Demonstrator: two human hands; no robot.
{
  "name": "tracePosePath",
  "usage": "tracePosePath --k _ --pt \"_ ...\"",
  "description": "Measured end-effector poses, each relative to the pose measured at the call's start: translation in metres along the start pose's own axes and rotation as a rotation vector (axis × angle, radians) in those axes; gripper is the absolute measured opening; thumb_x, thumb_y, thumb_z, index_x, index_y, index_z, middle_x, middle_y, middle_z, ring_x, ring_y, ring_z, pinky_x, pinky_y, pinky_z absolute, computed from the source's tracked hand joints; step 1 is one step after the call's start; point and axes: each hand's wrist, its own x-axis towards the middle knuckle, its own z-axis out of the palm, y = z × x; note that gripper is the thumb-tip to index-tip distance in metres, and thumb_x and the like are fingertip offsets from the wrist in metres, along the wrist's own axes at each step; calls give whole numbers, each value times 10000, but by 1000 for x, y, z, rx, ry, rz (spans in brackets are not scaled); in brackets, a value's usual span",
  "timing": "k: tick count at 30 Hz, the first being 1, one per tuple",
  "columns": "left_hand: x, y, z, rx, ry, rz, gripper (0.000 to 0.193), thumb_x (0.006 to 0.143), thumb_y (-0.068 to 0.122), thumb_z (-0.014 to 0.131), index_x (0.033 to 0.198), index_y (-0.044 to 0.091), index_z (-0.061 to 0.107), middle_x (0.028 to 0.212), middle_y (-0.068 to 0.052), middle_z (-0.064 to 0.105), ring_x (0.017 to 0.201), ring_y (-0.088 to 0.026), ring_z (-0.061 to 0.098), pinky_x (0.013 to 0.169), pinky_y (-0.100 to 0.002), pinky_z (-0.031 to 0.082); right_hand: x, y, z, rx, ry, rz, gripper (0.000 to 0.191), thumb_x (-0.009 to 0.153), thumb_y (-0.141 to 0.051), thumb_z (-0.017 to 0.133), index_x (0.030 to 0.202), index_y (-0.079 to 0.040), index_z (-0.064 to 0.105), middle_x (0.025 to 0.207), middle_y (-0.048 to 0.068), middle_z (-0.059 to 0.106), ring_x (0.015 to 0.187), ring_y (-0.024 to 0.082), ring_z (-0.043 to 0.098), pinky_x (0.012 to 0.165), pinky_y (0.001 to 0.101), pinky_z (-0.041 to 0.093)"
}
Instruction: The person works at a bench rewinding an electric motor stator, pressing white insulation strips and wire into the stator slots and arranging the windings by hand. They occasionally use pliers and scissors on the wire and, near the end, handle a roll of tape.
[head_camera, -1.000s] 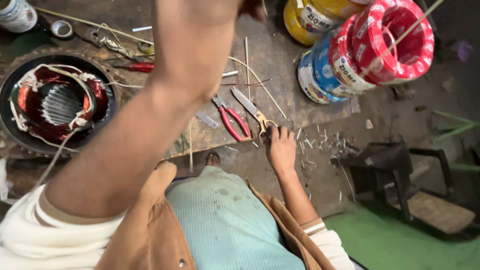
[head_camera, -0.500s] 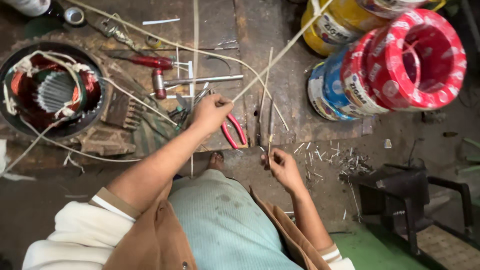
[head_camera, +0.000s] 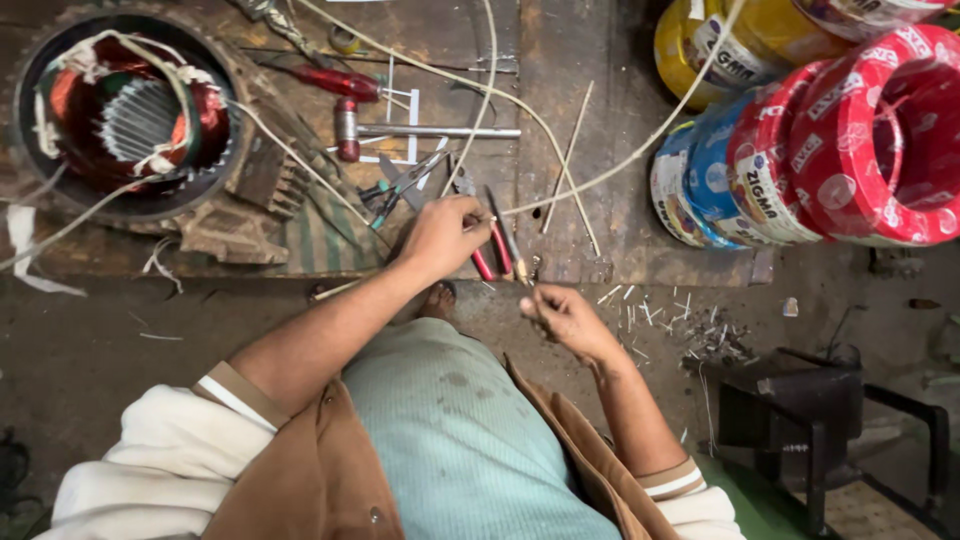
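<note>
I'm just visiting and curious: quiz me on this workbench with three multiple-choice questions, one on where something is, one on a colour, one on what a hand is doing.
1. Where does the round motor stator with copper windings sit?
A) at the far left of the wooden bench
B) at the bench's right edge
C) on the person's lap

2. What colour are the handles of the pliers by the left hand?
A) blue
B) red
C) green

3. The left hand is:
A) flat and open
B) closed on a pale thin cord
C) down at the person's side

Answers:
1 A, it fills the bench's upper left corner.
2 B, red grips show beside the knuckles.
3 B, the fingers curl around the cord's end.
</note>
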Motion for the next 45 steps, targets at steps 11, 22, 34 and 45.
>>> tracePosePath --k 11,22,34,45 --pt "-39 59 -26 -47 -39 424 265 839 225 801 1093 161 763 1349 -125 591 1286 -383 511 1106 -498 416 -21 -78 0 -36 247 -158 380 1025 -397 564 1118 -62 717 812 80 622 713 202 538 640 340 437" --pt "-152 68 -125 -3 -53 693 366 906 147 818 1243 285 790 1518 -43 518 1394 -210 558 1183 -346 503 -49 -98 39 895 -433 -517 226 1043 -200 733 1108 -23 608 1005 108 564 797 213 523 663 332 442" --pt "-205 33 -234 417 1056 383 419 920 199 748 1184 4 488 1219 -160 533 1156 -343 535 1087 -416 379 -61 -171 95 485 -288 -860 178 1045 -52 656 1176 23 561 1131 228 627 1016 331 659 854 500 589" --pt "-153 53 -209 242 324 630 177 898 154 789 1046 109 702 1013 -66 683 963 -263 621 830 -407 484 -70 -239 171 154 148 -1017 187 1037 -46 662 1179 -27 541 1087 161 627 1060 270 664 995 440 561"
